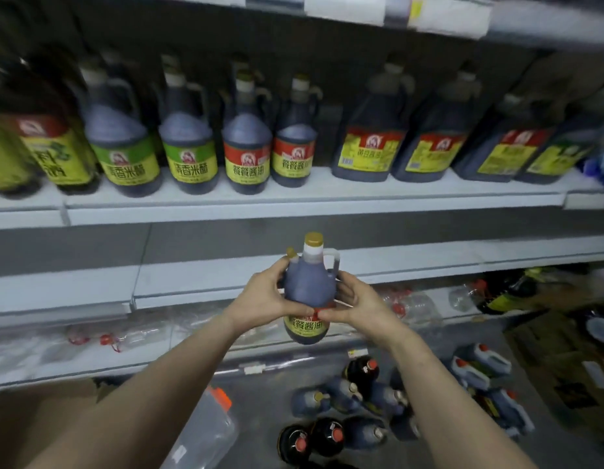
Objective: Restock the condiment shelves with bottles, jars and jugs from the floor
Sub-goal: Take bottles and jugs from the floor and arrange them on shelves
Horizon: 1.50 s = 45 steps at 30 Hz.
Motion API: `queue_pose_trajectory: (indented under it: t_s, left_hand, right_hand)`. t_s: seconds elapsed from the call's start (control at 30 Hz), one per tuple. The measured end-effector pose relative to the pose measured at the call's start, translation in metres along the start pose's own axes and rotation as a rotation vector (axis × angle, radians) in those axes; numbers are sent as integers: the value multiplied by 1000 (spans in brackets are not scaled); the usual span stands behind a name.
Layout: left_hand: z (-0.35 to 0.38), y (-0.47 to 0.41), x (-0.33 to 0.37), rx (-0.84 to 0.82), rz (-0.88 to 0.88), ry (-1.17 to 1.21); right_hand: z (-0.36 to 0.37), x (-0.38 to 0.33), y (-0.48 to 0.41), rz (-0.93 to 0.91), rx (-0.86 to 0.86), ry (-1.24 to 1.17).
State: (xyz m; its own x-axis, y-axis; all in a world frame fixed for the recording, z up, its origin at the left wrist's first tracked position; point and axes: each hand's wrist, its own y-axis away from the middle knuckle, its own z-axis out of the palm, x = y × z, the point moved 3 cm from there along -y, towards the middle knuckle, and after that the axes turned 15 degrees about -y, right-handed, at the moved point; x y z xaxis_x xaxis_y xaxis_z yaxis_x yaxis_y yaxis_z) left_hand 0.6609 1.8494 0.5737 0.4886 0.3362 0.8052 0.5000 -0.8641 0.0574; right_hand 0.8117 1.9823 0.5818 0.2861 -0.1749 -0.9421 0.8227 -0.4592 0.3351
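Left hand (260, 294) and right hand (356, 304) both grip soy sauce jug (307, 289), fingers curled round it, upright, before shelf edge (226, 286).

Brown cardboard boxes (551, 343) at far right

A second bottle (291, 252) hides behind the held jug (307, 289), only its gold cap showing; the leftmost shelf bottle (2, 160) runs off the edge; the top shelf's tags (348, 7) are blurred unreadable.
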Motion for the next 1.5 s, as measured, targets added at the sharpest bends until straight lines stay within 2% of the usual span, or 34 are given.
queue_pose_trajectory:
  t_s: [0.23, 0.47, 0.77, 1.07, 1.5]
  left_hand:
    - [-13, -16, 59, 165, 11, -60]
    - [-50, -43, 93, 275, 47, -81]
    - [-98, -96, 112, 343, 141, -174]
    - [-119, -130, 105, 345, 133, -276]
    - [-119, -149, 83, 404, 85, -251]
  right_hand:
    - [-31, -55, -7, -128, -24, 187]
    - [-35, -107, -34, -248, -77, 211]
    - [-28, -164, -75, -423, 28, 250]
    - [-17, -178, -103, -407, 27, 250]
    - [-15, -175, -139, -324, -4, 267]
